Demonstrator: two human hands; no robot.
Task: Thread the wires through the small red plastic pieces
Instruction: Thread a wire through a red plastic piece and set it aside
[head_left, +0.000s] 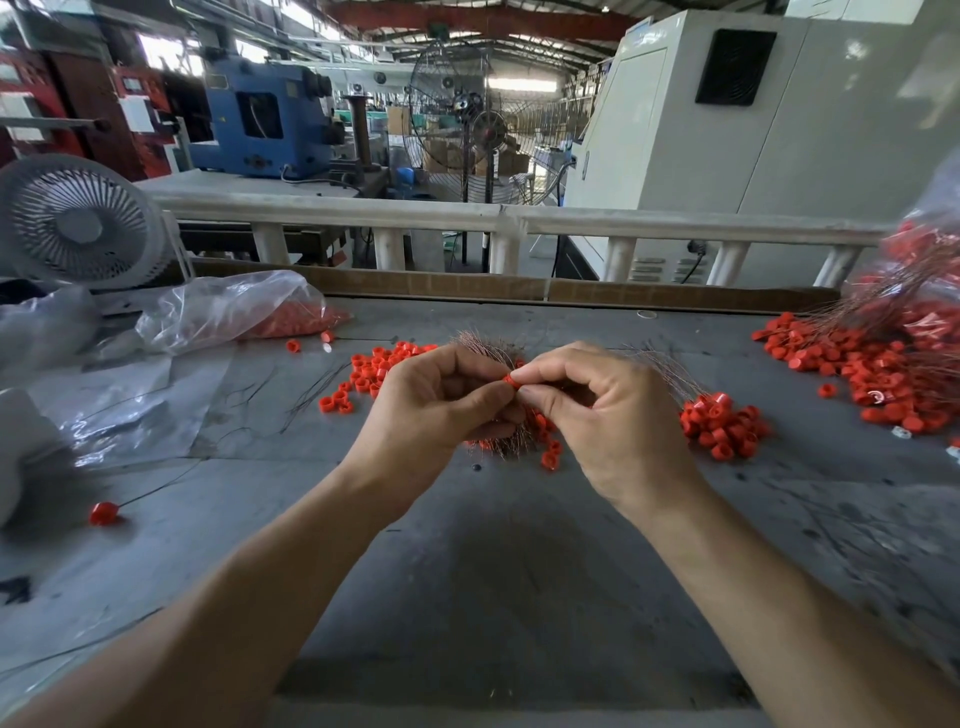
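My left hand (447, 400) and right hand (587, 400): both grips pinch one red piece (511, 380), wire bundle (488, 348) behind. Threaded heap (724, 423) right; unthreaded pieces (371, 371) left. Judged midway.

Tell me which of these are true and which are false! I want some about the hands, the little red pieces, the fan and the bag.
1. Both hands meet at one small red piece. True: the left hand and the right hand pinch it between their fingertips.
2. The white fan stands on the right side of the table. False: it is at the far left.
3. A clear plastic bag with red pieces inside lies on the table. True.
4. All the red pieces are in one pile. False: there are several heaps, and a bundle with wires lies by the right hand.
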